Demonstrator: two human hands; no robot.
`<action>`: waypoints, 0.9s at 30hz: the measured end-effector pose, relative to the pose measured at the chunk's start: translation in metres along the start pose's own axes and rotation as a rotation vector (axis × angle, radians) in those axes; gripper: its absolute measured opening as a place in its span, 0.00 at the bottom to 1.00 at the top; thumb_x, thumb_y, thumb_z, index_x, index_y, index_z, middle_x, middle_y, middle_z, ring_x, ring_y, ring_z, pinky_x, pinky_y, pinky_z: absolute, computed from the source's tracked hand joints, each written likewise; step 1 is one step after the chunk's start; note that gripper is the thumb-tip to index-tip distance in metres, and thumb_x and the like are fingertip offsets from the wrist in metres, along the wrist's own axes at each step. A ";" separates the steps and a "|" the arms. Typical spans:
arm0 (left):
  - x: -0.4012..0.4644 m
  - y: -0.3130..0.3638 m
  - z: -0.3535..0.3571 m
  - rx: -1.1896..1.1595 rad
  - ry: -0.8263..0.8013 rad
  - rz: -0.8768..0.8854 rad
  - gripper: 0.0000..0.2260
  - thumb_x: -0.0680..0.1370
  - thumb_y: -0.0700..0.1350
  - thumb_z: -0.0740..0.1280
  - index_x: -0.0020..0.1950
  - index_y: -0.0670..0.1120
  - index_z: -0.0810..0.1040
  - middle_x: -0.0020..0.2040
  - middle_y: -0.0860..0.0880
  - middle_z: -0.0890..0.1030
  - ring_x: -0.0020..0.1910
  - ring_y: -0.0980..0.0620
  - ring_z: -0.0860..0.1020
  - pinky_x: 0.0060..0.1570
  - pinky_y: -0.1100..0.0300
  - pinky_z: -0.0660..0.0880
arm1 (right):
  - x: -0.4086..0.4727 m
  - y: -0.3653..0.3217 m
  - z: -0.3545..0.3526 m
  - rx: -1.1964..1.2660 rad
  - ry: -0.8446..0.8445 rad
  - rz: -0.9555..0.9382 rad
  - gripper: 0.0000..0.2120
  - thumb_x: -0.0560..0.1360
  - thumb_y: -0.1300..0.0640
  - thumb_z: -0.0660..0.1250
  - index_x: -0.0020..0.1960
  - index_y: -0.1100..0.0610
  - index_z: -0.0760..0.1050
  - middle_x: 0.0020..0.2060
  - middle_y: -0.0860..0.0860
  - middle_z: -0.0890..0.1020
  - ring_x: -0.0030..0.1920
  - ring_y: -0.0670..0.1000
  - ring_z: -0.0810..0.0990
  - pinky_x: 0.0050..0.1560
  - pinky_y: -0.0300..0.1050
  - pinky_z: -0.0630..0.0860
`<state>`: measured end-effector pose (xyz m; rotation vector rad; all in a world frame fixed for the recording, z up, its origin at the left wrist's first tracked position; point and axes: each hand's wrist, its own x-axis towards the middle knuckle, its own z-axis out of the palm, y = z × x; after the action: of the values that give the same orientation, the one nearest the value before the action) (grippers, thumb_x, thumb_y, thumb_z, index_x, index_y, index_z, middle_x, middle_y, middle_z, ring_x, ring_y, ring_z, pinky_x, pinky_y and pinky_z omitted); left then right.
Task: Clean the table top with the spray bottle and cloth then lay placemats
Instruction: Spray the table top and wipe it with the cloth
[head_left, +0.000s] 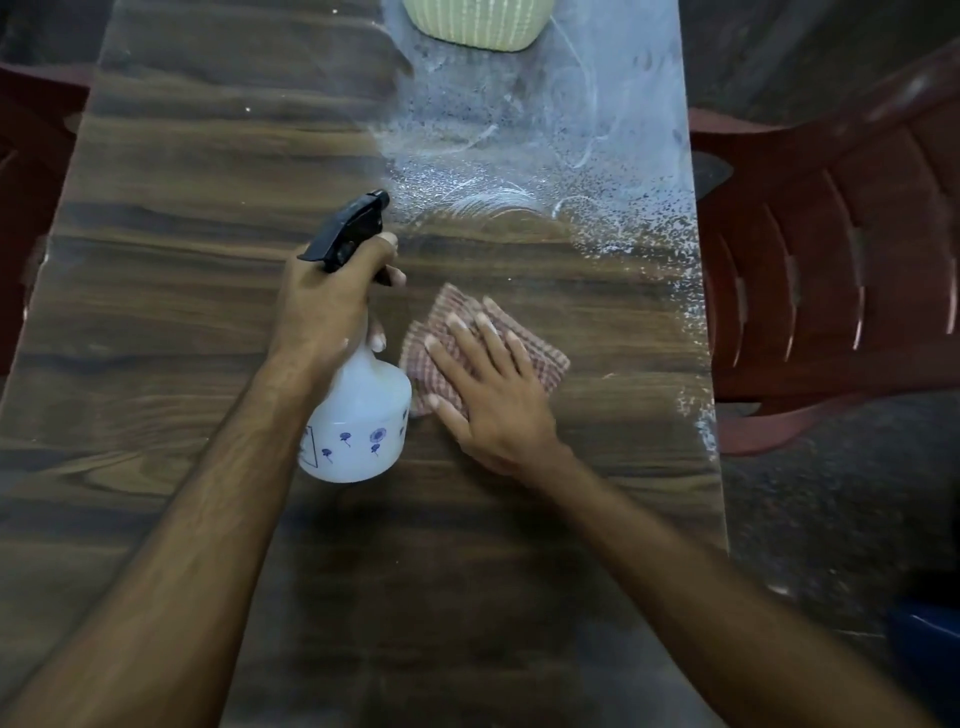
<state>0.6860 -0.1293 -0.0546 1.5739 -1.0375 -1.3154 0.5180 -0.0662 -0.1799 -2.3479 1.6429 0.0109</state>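
I'm at home, at a dining spot: my long wood-grain table, red plastic chairs on both sides, bare concrete floor.

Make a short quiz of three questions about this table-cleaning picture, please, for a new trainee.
1. True or false: the left hand grips the spray bottle.
2. What lies under the right hand? A) a sponge B) a checked cloth C) a placemat
3. Fill in: the wet spray marks lie toward the table's far ____ side.

Key: 1 true; 2 B; 3 right.
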 end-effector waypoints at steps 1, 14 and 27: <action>-0.001 0.001 0.004 0.004 -0.014 0.000 0.09 0.78 0.49 0.68 0.48 0.43 0.80 0.39 0.47 0.83 0.36 0.36 0.73 0.28 0.58 0.67 | -0.021 0.013 0.002 0.000 -0.006 0.029 0.31 0.81 0.36 0.47 0.81 0.45 0.52 0.81 0.50 0.51 0.80 0.53 0.45 0.78 0.57 0.45; -0.033 0.005 0.085 -0.023 -0.061 0.000 0.06 0.77 0.48 0.69 0.50 0.46 0.80 0.38 0.48 0.82 0.40 0.39 0.73 0.24 0.60 0.67 | -0.081 0.096 -0.009 -0.023 0.050 0.131 0.30 0.81 0.38 0.49 0.81 0.47 0.52 0.81 0.51 0.51 0.80 0.55 0.46 0.78 0.57 0.45; -0.039 0.005 0.146 0.017 0.069 -0.060 0.08 0.78 0.49 0.68 0.51 0.45 0.80 0.41 0.46 0.83 0.18 0.48 0.67 0.27 0.57 0.66 | 0.010 0.212 -0.047 -0.022 0.056 0.228 0.32 0.81 0.37 0.45 0.81 0.47 0.49 0.81 0.53 0.48 0.80 0.57 0.43 0.78 0.58 0.41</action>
<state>0.5370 -0.1065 -0.0547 1.6629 -0.9676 -1.2864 0.3194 -0.1536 -0.1832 -2.1821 1.9384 0.0087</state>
